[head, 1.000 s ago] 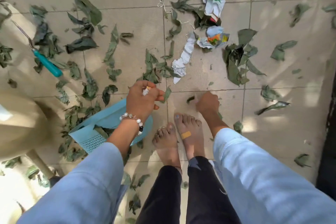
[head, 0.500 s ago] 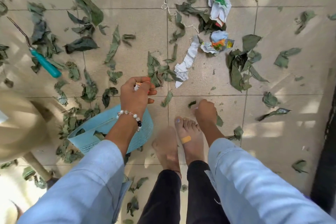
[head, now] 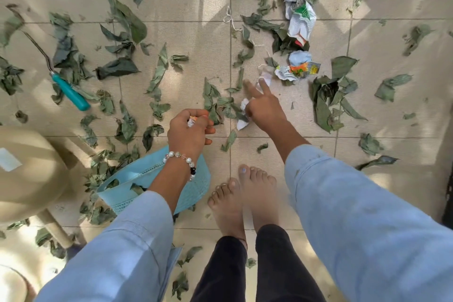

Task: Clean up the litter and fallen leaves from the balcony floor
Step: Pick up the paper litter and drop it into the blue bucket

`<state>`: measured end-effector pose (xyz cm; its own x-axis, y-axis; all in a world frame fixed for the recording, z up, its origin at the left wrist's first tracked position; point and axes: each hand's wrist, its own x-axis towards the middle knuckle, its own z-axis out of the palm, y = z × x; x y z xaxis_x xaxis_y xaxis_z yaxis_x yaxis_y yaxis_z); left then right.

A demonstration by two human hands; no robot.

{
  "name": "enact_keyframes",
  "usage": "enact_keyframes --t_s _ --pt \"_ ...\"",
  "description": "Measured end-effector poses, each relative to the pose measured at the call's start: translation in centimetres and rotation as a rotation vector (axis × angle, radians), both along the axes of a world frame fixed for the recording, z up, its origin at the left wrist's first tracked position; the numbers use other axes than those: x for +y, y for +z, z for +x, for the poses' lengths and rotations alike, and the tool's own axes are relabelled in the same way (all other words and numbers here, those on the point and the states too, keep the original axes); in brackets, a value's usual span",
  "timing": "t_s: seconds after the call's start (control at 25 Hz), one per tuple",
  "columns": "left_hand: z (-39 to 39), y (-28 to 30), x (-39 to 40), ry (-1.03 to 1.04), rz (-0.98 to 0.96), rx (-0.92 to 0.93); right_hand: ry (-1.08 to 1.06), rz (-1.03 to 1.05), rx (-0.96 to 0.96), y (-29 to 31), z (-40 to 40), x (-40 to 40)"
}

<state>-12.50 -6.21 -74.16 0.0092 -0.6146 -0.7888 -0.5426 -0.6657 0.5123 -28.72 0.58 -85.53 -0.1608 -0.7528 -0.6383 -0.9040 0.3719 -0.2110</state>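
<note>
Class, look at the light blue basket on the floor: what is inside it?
Inside the light blue basket a few green leaves show near its left end. The left hand and forearm cover its middle, so anything there is hidden.

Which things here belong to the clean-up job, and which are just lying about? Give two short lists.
Belong to the job:
fallen leaves
white paper strip
crumpled wrappers
blue basket
left hand
right hand

Just lying about:
teal-handled tool
beige chair
</note>
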Motion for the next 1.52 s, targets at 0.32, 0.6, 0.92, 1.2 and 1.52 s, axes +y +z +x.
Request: enact_keyframes --t_s 0.32,0.6,0.92,1.2,1.52 --pt "-1.4 3.6 1.6 0.087 0.063 -0.007 -1.047 -0.301 -0.367 5.5 -1.3 6.2" --pt "-7.5 16.7 6.5 0.100 0.181 0.116 -1.618 -0.402 -1.220 28.7 -0.8 12.7" --pt "-13.6 33.8 20.6 -0.208 0.764 0.360 -2.206 -1.114 -1.311 51.0 0.3 24.9" --pt "-15.3 42.1 41.1 -0.666 0.713 0.333 -2.360 -1.152 -0.389 53.6 4.7 40.5" --pt "-13.0 36.3 60.4 -0.974 0.589 0.334 -2.832 -1.786 -1.102 47.2 7.9 60.4"
